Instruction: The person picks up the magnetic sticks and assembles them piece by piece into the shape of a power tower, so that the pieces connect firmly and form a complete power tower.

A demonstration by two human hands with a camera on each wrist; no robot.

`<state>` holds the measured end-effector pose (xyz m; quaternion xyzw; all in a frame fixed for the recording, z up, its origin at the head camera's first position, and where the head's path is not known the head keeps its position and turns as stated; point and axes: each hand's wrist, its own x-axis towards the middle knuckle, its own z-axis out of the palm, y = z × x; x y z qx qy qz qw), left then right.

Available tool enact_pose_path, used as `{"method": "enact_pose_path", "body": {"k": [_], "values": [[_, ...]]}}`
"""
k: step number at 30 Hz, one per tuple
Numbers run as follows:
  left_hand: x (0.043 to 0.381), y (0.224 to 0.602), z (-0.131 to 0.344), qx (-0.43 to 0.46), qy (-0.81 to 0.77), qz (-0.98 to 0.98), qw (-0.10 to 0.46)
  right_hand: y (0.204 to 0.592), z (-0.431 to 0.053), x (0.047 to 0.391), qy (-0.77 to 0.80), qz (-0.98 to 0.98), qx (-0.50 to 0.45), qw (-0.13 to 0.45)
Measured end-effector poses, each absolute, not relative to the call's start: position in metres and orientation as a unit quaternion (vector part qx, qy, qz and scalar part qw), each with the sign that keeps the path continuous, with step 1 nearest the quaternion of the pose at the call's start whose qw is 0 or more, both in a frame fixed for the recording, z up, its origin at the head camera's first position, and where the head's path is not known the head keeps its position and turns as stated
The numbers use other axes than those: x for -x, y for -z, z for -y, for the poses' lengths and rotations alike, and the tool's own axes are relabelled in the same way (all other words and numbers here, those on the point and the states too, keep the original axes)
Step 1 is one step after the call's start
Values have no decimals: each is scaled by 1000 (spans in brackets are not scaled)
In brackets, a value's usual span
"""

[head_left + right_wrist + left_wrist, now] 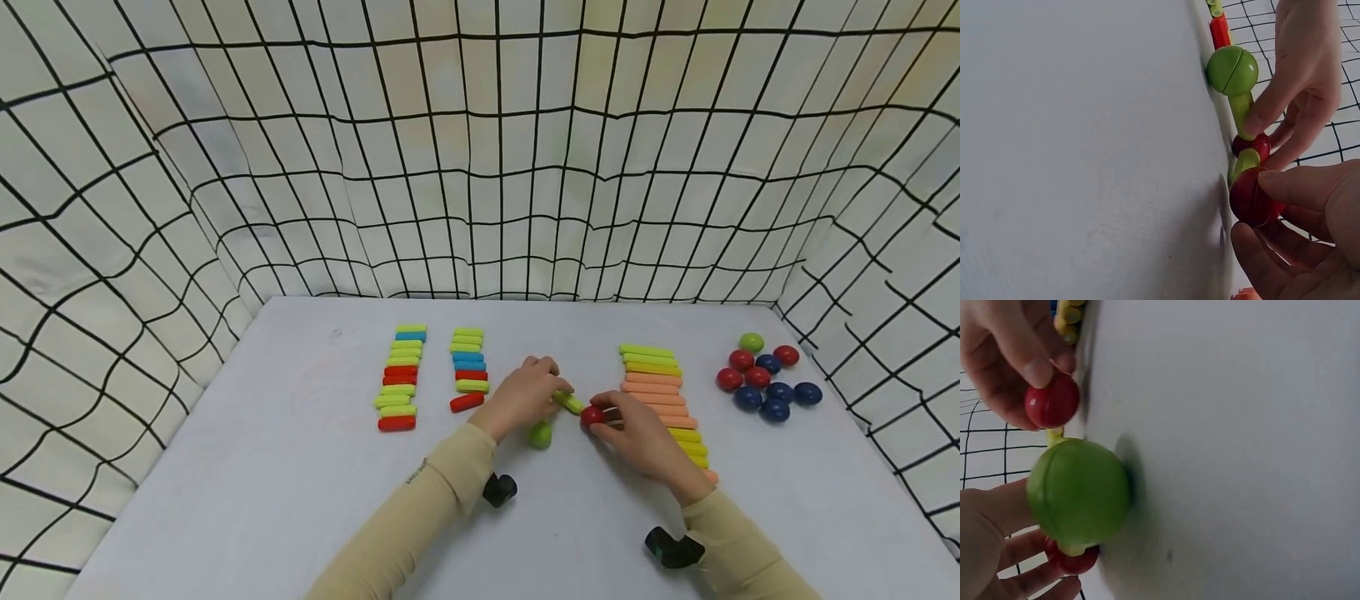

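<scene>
My right hand [637, 437] pinches a red ball [1254, 197] between thumb and fingers, at one end of a light green rod [567, 402]. This rod runs to a second red ball [1252, 147], which my left hand [521, 396] holds with its thumb on one side and its fingers behind. From that ball another green rod [1241, 109] leads to a green ball [540, 435] that sits close over the white table. The green ball partly hides the left hand's red ball in the left wrist view.
Two columns of short green, blue and red rods [397, 375] lie left of the hands. Longer green, yellow and orange rods [652, 389] are lined up beside the right hand. Farther right is a group of red, blue and green balls [757, 377]. Black-and-white netting [510, 208] surrounds the table.
</scene>
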<state>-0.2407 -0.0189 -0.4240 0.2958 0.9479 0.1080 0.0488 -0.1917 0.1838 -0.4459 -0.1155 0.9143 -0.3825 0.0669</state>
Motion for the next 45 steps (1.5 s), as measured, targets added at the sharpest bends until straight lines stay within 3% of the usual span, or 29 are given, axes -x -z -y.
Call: {"method": "enact_pose_path", "body": {"k": [10,18,33,45], "values": [[241,432,23,-281,-128,-951,29,445,-179,192,386,-912,122,69],[242,436,26,-299,-113,-945,66,449,-176,191,391,-909,124,72],[248,438,30,-259,-292,-915,103,437,-180,189,424,-894,132,57],[243,438,34,-323,-291,-892,122,439,-177,200,406,-895,90,162]]}}
